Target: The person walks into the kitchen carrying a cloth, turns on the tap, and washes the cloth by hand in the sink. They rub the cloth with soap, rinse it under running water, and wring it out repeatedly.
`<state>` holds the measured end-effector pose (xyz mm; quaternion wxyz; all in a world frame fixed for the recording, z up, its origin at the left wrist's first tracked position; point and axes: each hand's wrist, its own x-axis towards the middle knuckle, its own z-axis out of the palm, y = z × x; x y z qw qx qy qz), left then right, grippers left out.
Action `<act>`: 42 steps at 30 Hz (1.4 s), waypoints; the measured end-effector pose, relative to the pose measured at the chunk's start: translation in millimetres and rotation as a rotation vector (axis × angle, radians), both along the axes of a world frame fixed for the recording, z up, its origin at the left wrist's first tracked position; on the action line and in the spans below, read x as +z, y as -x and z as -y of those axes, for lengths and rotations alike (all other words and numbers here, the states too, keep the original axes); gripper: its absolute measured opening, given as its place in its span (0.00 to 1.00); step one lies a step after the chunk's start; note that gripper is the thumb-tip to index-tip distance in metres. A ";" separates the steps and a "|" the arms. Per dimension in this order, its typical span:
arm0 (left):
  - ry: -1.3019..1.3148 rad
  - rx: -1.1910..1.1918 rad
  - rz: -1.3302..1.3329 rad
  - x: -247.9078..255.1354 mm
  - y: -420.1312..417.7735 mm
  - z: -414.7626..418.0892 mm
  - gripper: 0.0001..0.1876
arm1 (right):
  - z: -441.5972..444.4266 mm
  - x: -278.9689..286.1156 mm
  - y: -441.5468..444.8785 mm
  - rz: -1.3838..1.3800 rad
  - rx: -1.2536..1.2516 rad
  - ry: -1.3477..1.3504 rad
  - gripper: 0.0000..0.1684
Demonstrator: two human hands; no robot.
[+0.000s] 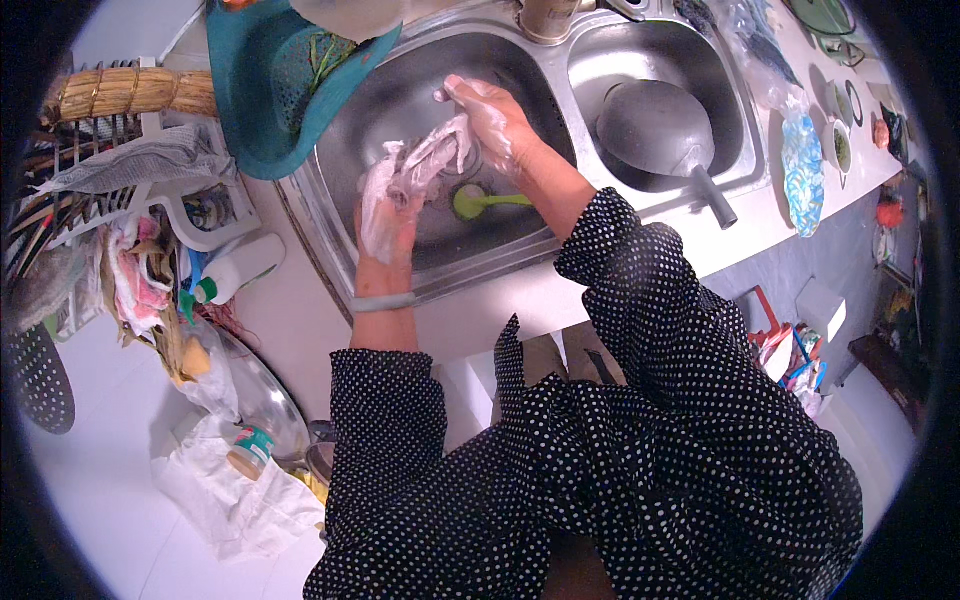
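Note:
My left hand (387, 217), with a pale band on its wrist, is over the left basin (480, 247) of a steel double sink. White lather or paste coats it. A wet, whitish, folded mass (435, 154) shows at its fingers; I cannot tell whether this is only coated fingers or something held. Close by on the right, my right hand (491, 124) is also smeared white, fingers pointing up and left, nothing visible in its grip. Beneath the hands, a lime-green spoon or ladle (472, 202) lies on the basin floor, its handle running right behind my right forearm.
A metal pan (656, 127) rests in the right basin, handle over the front rim. A teal strainer basin (259, 142) overlaps the left basin's corner. Left are a dish rack (154, 202) and a white bottle (244, 266). A blue-patterned bag (802, 180) lies on the right counter.

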<state>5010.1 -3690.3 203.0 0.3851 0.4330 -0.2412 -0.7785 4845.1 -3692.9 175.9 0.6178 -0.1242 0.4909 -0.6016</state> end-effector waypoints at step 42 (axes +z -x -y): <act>0.558 0.005 0.796 -0.7 -43.5 26.4 0.14 | -40.6 -2.7 28.0 -0.024 0.257 0.059 0.12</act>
